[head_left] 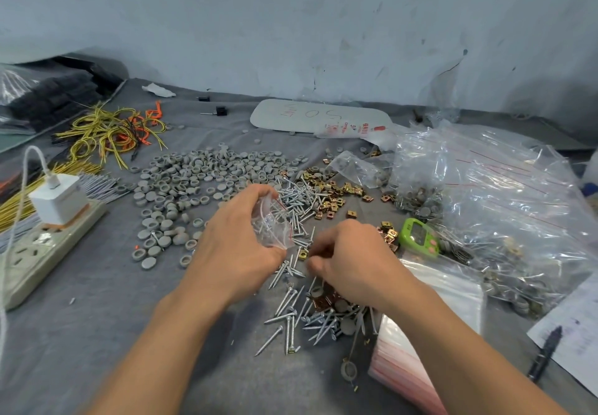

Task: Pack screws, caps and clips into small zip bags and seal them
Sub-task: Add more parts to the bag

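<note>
Bag [273, 225] hangs pinched in left hand [233, 246], beside right hand [352, 259] curled over screws [289, 314], its grasp hidden.

Grey caps [181, 185]; green timer [419, 236]

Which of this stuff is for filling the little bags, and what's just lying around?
For the job: zip bag, screws, grey caps, brass clips, stack of empty bags.
Just lying about: power strip, charger, yellow wires, green timer, pen.

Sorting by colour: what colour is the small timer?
The timer is bright green; head view.
</note>
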The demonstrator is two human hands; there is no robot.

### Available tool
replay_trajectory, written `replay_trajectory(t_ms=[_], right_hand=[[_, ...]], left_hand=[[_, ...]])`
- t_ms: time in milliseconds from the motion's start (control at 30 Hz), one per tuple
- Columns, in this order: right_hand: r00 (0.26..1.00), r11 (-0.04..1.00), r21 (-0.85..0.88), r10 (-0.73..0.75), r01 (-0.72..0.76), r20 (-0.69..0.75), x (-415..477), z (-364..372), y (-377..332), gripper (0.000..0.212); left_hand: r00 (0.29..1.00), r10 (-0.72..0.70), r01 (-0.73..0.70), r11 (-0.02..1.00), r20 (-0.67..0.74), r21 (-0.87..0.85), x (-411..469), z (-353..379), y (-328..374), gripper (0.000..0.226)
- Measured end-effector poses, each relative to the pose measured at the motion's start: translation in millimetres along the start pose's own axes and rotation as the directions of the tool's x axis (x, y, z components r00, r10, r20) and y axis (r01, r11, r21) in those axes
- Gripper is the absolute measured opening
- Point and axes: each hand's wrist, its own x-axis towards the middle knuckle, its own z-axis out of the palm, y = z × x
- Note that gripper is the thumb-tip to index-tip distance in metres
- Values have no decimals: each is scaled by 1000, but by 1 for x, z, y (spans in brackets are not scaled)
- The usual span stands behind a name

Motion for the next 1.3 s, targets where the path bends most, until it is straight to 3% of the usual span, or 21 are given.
replay_trajectory(t_ms=[67,167,367,633,833,1000,1067,1100,1167,1233,1300], right_hand=[[996,1000,-27,-6,4,-84,6,3,-2,13],[996,992,-123,-30,20,-81,14,14,-10,17],[981,953,-303,-38,-22,-190,23,28,-21,8],[990,989,-116,84,-97,-111,22,13,0,12],[974,998,-10,61,-64,-219,19,13,-4,9],[983,962,-271,-82,34,-167,21,23,-15,6],[977,957,-288,-89,30,-192,24,24,-17,7],[975,977,-211,-65,19,-213,24,23,-18,9],[964,994,108,57,-30,-261,23,13,-18,8],[924,918,396,143,9,-354,19,1,-16,12],[922,842,529,117,104,-368,15,-8,-17,12]], left_hand=[[1000,-4,4,1000,6,12,-1,0,0,73],[1000,-6,6,1000,-1,13,-1,1,2,74],[1000,8,-8,1000,-6,24,0,5,2,69],[999,-38,39,999,-20,23,3,0,-11,73],[999,-52,52,998,-17,36,2,-2,-14,74],[998,-64,64,997,-2,39,2,0,-10,77],[997,-73,73,996,9,42,1,1,-9,78],[997,-75,74,996,16,43,2,1,-9,77],[997,-68,67,997,35,46,2,2,-8,75],[997,-61,59,997,47,50,2,3,-8,72],[997,-63,60,997,51,58,1,4,-5,71]])
